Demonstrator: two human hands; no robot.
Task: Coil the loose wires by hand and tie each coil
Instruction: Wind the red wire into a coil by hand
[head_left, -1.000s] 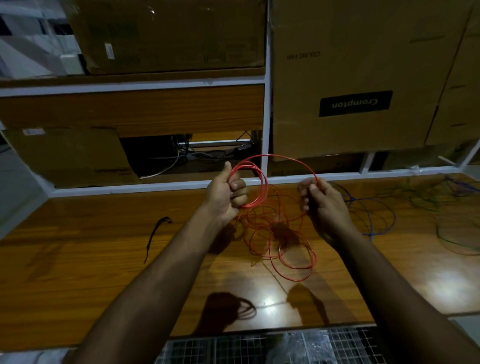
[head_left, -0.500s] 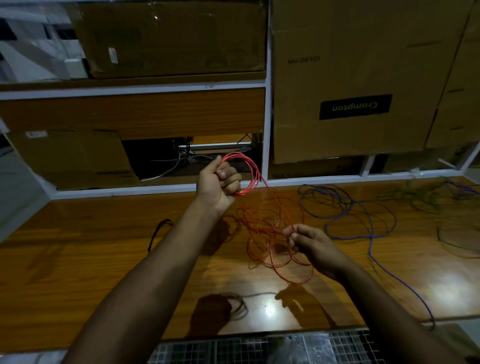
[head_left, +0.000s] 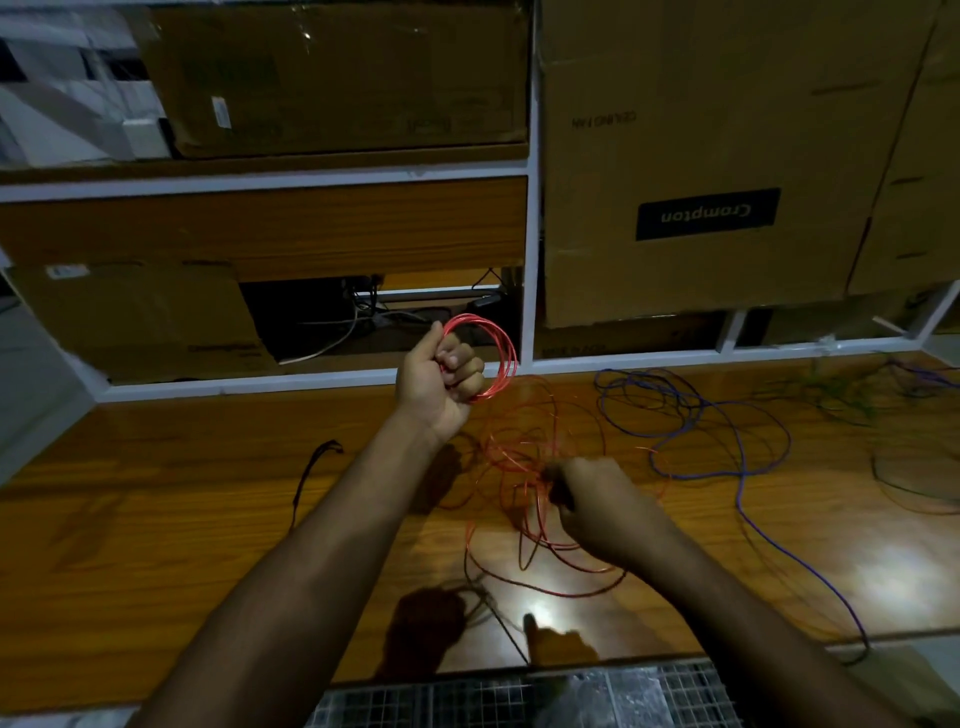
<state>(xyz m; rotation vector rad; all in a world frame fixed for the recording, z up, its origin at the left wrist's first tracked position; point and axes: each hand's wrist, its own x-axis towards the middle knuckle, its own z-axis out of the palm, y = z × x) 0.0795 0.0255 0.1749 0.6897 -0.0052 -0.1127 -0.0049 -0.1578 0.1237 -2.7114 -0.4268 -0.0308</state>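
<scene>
- Behind both hands, large cardboard boxes (head_left: 691, 156) fill a white-framed shelf.
- Under the hands, a wooden table (head_left: 156, 519) carries the wires.
- Right of the right hand, a blue wire (head_left: 737, 457) sprawls loose.
- Between the hands, the red wire (head_left: 540, 452) lies tangled, its finished loops raised above the table.
- Left hand (head_left: 436, 379) clenches those loops.
- Right hand (head_left: 602, 504) is blurred; fingers curled at the red strands, grasp unclear.

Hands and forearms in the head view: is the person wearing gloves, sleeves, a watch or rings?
Nothing worn shows. The left hand and right hand are bare, both forearms are uncovered to the frame edge, and no watch, band or ring is visible, though the dim light limits detail.
</scene>
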